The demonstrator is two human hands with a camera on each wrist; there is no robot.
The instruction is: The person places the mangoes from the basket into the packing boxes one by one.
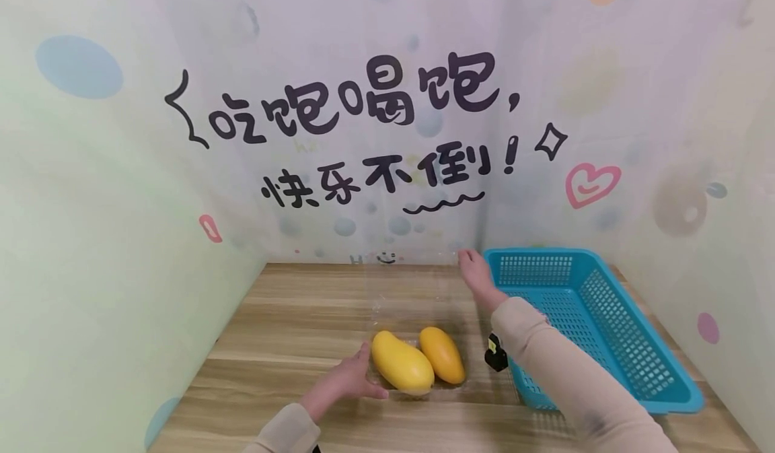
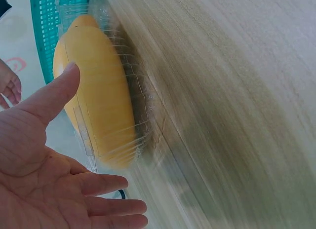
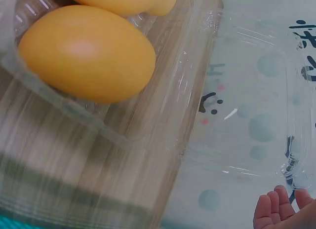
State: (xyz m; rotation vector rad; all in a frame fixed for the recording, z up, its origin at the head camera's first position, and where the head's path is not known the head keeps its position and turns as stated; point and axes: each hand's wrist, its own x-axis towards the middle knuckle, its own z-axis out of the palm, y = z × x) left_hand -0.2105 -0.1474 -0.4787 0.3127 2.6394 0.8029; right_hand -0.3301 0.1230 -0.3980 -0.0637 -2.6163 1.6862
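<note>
Two yellow mangoes, a larger one [image 1: 402, 363] on the left and a smaller one [image 1: 442, 355] on the right, lie in a clear plastic clamshell box. Its transparent lid [image 3: 247, 105] stands raised at the back, against the wall side. My right hand [image 1: 477, 274] pinches the lid's upper right corner; fingers and thumb meet that corner in the right wrist view. Beside the box's near left corner is my left hand [image 1: 348, 379], fingers straight and thumb apart. In the left wrist view the thumb [image 2: 57, 93] overlaps the mango, and contact with the box wall is hard to tell.
A blue perforated plastic basket [image 1: 644, 305] stands on the right of the wood-grain table [image 1: 272, 345], under my right forearm. By the right wrist is a small black object [image 1: 496, 354] with a yellow mark. Printed curtains [image 1: 339, 29] enclose the table.
</note>
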